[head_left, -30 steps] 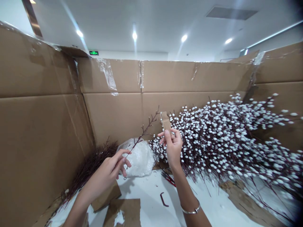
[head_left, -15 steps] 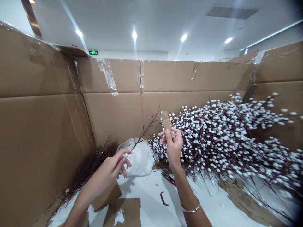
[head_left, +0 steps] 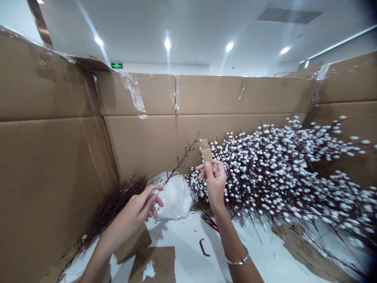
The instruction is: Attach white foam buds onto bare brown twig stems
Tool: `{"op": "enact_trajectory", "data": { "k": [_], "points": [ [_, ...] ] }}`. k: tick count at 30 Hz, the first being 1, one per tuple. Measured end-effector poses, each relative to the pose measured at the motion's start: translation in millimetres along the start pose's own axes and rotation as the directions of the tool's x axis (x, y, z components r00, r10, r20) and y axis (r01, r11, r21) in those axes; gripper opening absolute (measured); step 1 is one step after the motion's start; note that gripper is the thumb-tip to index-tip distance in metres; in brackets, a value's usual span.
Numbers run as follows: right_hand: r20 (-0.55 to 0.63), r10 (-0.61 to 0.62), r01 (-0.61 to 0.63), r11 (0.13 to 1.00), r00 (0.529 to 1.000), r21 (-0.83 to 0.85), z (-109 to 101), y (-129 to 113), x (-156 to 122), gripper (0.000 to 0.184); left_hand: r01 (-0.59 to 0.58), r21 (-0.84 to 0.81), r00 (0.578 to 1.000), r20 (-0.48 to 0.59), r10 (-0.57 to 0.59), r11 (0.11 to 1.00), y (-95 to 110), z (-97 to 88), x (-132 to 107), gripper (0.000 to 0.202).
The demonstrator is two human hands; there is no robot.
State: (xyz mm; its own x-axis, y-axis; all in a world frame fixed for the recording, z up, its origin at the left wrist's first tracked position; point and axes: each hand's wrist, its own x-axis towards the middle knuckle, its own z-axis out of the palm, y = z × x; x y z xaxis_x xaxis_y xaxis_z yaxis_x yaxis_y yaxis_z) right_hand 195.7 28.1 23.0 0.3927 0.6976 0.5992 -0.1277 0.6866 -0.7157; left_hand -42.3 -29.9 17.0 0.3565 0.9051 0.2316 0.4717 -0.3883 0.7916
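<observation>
Overall, the work area is enclosed by taped corrugated cardboard panels (head_left: 141,145), and a white-covered surface (head_left: 188,251) is spread below them. A great mass of white-budded pussy willow sprays (head_left: 282,173) is heaped at the right, a pile of bare dark twigs (head_left: 114,208) is banked at the left, and a clear bag of white foam (head_left: 173,198) is set between them. Red-handled scissors (head_left: 209,222) are lying just below the sprays. A thin dark twig (head_left: 179,165) is pinched low on its stem by the left hand (head_left: 132,214), the fingers closed narrowly, with a small loop showing beneath the hand. A strip of cardboard (head_left: 206,151) is gripped upright between thumb and fingers of the right hand (head_left: 216,182), with a bangle (head_left: 237,260) on the wrist. The twig is judged light and springy, best held low on the stem; the strip, light and stiff, is best held by its edges.
</observation>
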Motion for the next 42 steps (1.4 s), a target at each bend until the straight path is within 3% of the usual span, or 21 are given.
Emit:
{"op": "enact_trajectory", "data": {
  "k": [13,22,24,26,28,29,32,34,36,39,42],
  "points": [
    [0.083,0.052,-0.051,0.999,0.995,-0.009,3.6,-0.7,-2.6,0.022,-0.002,-0.062,0.995,-0.098,-0.004,0.998,0.8,-2.7,-1.0,0.038],
    [0.028,0.073,-0.074,0.996,0.997,0.042,-4.2,-10.6,-2.2,0.021,-0.011,-0.055,0.995,-0.102,0.005,0.998,4.6,-3.3,-4.8,0.037],
    [0.037,0.115,-0.117,0.991,0.993,0.060,-10.0,-16.1,-4.9,0.021,-0.008,-0.053,0.993,-0.117,0.001,0.999,6.1,-5.8,-7.2,0.037],
    [0.121,0.216,-0.227,0.971,0.969,0.079,-16.2,-18.9,-13.6,0.022,-0.006,-0.045,0.990,-0.139,0.000,0.999,9.3,-8.9,-10.8,0.038],
    [0.266,0.360,-0.385,0.922,0.894,0.046,-22.5,-16.2,-30.9,0.026,-0.011,-0.030,0.988,-0.156,0.006,0.999,14.5,-11.4,-15.0,0.038],
    [0.344,0.434,-0.463,0.887,0.833,0.001,-25.6,-12.6,-42.8,0.028,-0.017,-0.023,0.986,-0.164,0.013,1.000,17.5,-12.1,-16.9,0.038],
    [0.533,0.604,-0.614,0.767,0.593,-0.186,-35.9,5.1,-88.0,0.034,-0.042,0.000,0.981,-0.190,0.041,0.999,26.3,-11.8,-20.9,0.037],
    [0.591,0.683,-0.664,0.682,0.428,-0.307,-43.2,19.3,-119.7,0.038,-0.048,0.004,0.980,-0.193,0.048,0.999,30.8,-9.6,-22.5,0.036],
    [0.603,0.740,-0.687,0.604,0.296,-0.404,-49.4,32.5,-146.7,0.040,-0.057,0.009,0.980,-0.190,0.058,0.998,34.2,-6.8,-24.1,0.036],
    [0.595,0.790,-0.696,0.510,0.147,-0.505,-54.8,47.6,-173.2,0.037,-0.070,0.021,0.981,-0.178,0.073,0.997,37.5,-3.4,-26.1,0.034],
    [0.586,0.807,-0.683,0.469,0.075,-0.559,-57.1,56.3,-186.0,0.028,-0.079,0.036,0.982,-0.169,0.084,0.996,38.7,-2.7,-26.9,0.031]
  ]
}}
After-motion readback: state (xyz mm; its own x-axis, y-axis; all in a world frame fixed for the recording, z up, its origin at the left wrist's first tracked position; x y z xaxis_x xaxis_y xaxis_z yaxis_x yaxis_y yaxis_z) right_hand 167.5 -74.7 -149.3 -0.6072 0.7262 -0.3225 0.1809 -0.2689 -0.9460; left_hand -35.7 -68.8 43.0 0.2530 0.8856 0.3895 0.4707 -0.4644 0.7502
